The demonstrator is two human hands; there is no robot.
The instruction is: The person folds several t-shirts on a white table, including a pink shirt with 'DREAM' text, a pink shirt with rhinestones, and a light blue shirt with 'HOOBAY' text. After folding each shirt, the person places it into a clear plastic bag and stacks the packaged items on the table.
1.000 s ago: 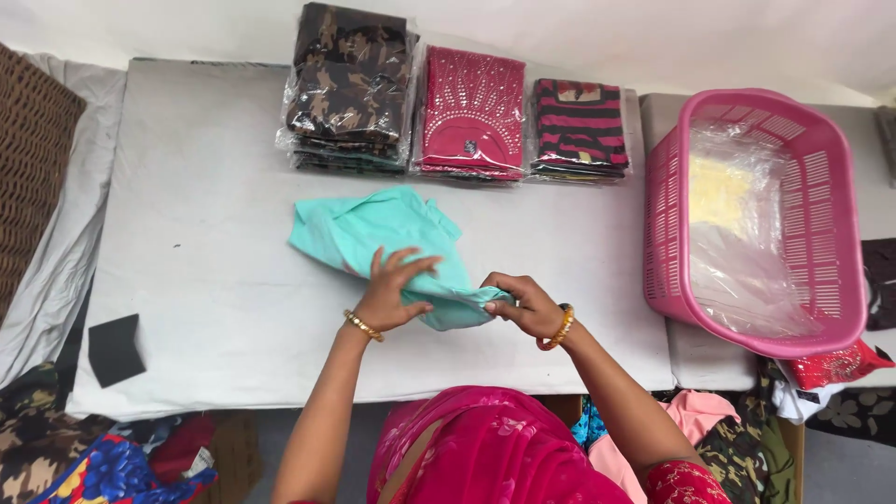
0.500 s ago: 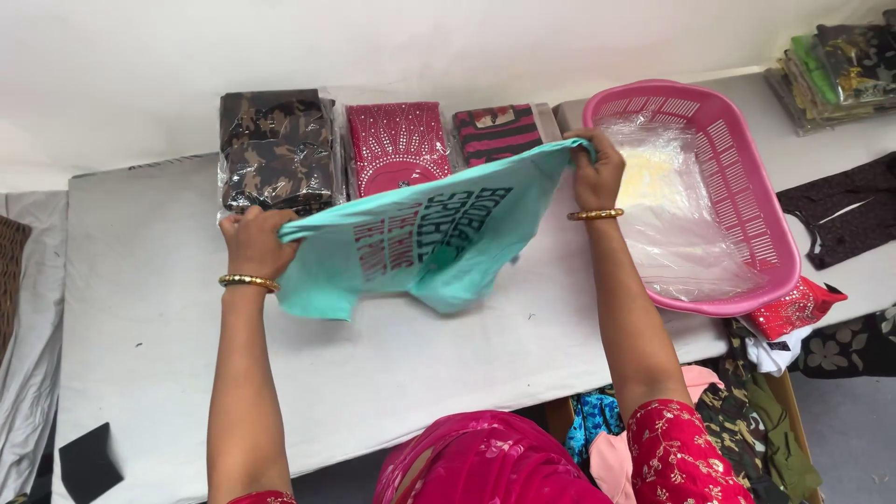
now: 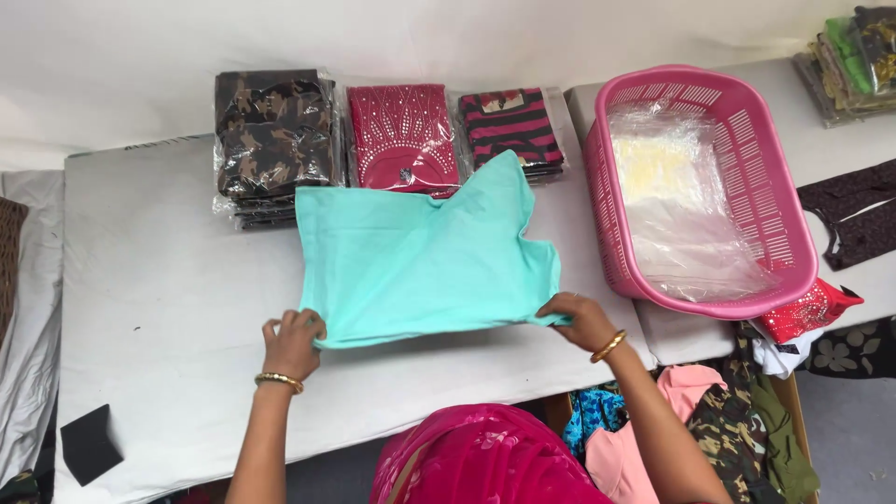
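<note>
A turquoise T-shirt lies spread flat, plain side up, on the white-covered table. My left hand pinches its near left corner. My right hand grips its near right corner. The shirt's far edge reaches up to the packed garments at the back. A gold bangle sits on each wrist.
Three stacks of bagged garments line the back: camouflage, red beaded, striped. A pink plastic basket with clear bags in it stands on the right. Loose clothes pile below the table's right end. A black square lies front left.
The shirt was bunched up, then held up in the air with its print facing me; now it lies flat on the table, plain side up, both hands at its near edge.
</note>
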